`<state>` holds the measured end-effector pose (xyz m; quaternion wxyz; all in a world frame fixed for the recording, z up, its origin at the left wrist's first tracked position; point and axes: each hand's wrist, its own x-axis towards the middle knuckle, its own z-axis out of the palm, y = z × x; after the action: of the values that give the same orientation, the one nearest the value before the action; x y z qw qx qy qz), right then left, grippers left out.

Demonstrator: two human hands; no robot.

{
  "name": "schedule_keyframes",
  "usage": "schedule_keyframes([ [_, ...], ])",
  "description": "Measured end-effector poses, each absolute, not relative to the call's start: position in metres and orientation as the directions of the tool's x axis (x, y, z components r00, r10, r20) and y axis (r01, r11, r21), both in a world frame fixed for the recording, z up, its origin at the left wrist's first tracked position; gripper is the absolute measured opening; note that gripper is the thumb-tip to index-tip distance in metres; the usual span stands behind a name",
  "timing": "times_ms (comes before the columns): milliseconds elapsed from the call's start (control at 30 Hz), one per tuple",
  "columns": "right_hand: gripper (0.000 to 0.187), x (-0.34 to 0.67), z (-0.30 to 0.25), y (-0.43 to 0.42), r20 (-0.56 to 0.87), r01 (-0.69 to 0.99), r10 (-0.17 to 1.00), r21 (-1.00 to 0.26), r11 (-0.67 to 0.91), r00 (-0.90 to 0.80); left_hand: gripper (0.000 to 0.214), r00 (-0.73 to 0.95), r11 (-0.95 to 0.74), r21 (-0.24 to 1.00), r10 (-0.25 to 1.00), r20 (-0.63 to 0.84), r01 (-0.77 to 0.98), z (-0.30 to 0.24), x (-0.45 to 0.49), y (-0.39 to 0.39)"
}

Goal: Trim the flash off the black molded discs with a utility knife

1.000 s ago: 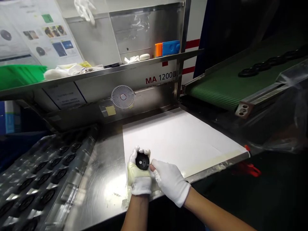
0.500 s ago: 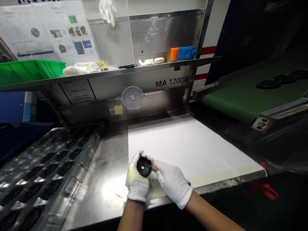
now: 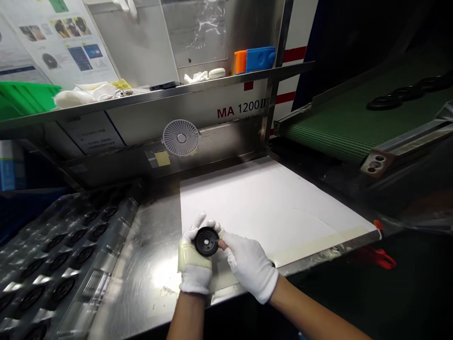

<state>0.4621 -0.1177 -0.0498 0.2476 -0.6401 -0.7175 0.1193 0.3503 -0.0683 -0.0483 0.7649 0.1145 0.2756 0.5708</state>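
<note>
A black round wheel-like part (image 3: 206,242) with a pale centre hole rests in my left hand (image 3: 195,267). That hand wears a white glove with yellowish tape around the palm, and its fingers curl round the part's far rim. My right hand (image 3: 249,264), also white-gloved with a bare thumb tip, is pinched at the part's right edge. Whether a small thing sits in this pinch is too small to tell. Both hands are above the front edge of the metal table (image 3: 148,283), near a white sheet (image 3: 247,203).
Clear plastic trays (image 3: 95,264) with several black round parts stand at left. A green conveyor belt (image 3: 329,134) carries more of them at right. Behind the table are a small round fan (image 3: 181,137) and a shelf (image 3: 148,96) with a green bin (image 3: 26,100). Red handles (image 3: 380,257) hang at the right edge.
The camera view has turned slightly, so the scene sits further left and higher. Both hands keep about the same hold at the black part, which faces the camera a little more.
</note>
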Motion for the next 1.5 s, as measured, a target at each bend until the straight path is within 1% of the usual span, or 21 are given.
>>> schedule_keyframes([
  [100,0.023,0.464,-0.052,-0.116,0.168,0.884,0.986,-0.457,0.094,-0.018,0.014,0.165,0.277,0.461,0.949,-0.268,-0.843,-0.050,0.351,-0.064],
  [200,0.024,0.459,-0.054,-0.118,0.154,0.895,0.988,-0.440,0.077,-0.009,0.001,0.127,0.249,0.441,0.949,-0.288,-0.862,-0.051,0.355,-0.058],
  [300,0.024,0.451,-0.055,-0.123,0.167,0.889,0.986,-0.448,0.099,-0.025,0.006,0.080,0.204,0.426,0.953,-0.291,-0.881,-0.049,0.357,-0.059],
  [367,0.023,0.448,-0.054,-0.126,0.169,0.889,0.985,-0.445,0.104,-0.031,0.008,0.039,0.161,0.435,0.960,-0.277,-0.886,-0.048,0.356,-0.062],
  [400,0.023,0.448,-0.053,-0.126,0.167,0.889,0.985,-0.445,0.110,-0.039,0.012,0.047,0.171,0.448,0.961,-0.273,-0.878,-0.047,0.354,-0.064],
  [467,0.022,0.451,-0.052,-0.125,0.162,0.884,0.985,-0.451,0.121,-0.052,0.022,0.132,0.263,0.479,0.948,-0.289,-0.838,-0.047,0.350,-0.068],
  [533,0.023,0.456,-0.051,-0.123,0.145,0.875,0.988,-0.471,0.111,-0.048,0.027,0.216,0.350,0.493,0.927,-0.308,-0.796,-0.049,0.347,-0.069],
  [567,0.023,0.459,-0.051,-0.122,0.131,0.872,0.991,-0.480,0.099,-0.040,0.026,0.228,0.362,0.492,0.922,-0.311,-0.792,-0.049,0.347,-0.069],
  [633,0.024,0.462,-0.052,-0.120,0.105,0.869,0.994,-0.490,0.069,-0.020,0.018,0.195,0.328,0.480,0.932,-0.306,-0.813,-0.050,0.348,-0.066],
  [700,0.024,0.461,-0.054,-0.121,0.099,0.870,0.995,-0.489,0.060,-0.013,0.008,0.175,0.309,0.465,0.935,-0.309,-0.830,-0.050,0.352,-0.062],
  [767,0.024,0.456,-0.056,-0.123,0.103,0.872,0.995,-0.486,0.061,-0.012,0.003,0.160,0.297,0.453,0.935,-0.317,-0.841,-0.050,0.356,-0.059],
  [933,0.027,0.444,-0.058,-0.129,0.143,0.872,0.989,-0.477,0.111,-0.047,0.008,0.047,0.183,0.446,0.953,-0.298,-0.876,-0.051,0.356,-0.062],
  [1000,0.026,0.445,-0.057,-0.129,0.148,0.876,0.987,-0.467,0.120,-0.056,0.015,0.098,0.230,0.463,0.952,-0.292,-0.856,-0.051,0.351,-0.066],
  [1100,0.023,0.452,-0.057,-0.126,0.149,0.867,0.988,-0.487,0.107,-0.038,0.027,0.250,0.381,0.481,0.916,-0.315,-0.789,-0.051,0.344,-0.070],
  [1167,0.022,0.456,-0.058,-0.124,0.143,0.863,0.990,-0.498,0.090,-0.021,0.024,0.254,0.393,0.470,0.908,-0.332,-0.790,-0.051,0.344,-0.069],
  [1300,0.021,0.453,-0.060,-0.126,0.155,0.869,0.988,-0.488,0.085,-0.010,0.006,0.179,0.334,0.433,0.916,-0.360,-0.837,-0.052,0.353,-0.063],
  [1433,0.023,0.444,-0.060,-0.131,0.177,0.881,0.984,-0.462,0.099,-0.018,0.008,0.090,0.227,0.427,0.944,-0.317,-0.875,-0.051,0.359,-0.062],
  [1500,0.024,0.444,-0.060,-0.131,0.176,0.889,0.984,-0.444,0.113,-0.037,0.011,0.083,0.214,0.441,0.951,-0.297,-0.872,-0.050,0.356,-0.065],
])
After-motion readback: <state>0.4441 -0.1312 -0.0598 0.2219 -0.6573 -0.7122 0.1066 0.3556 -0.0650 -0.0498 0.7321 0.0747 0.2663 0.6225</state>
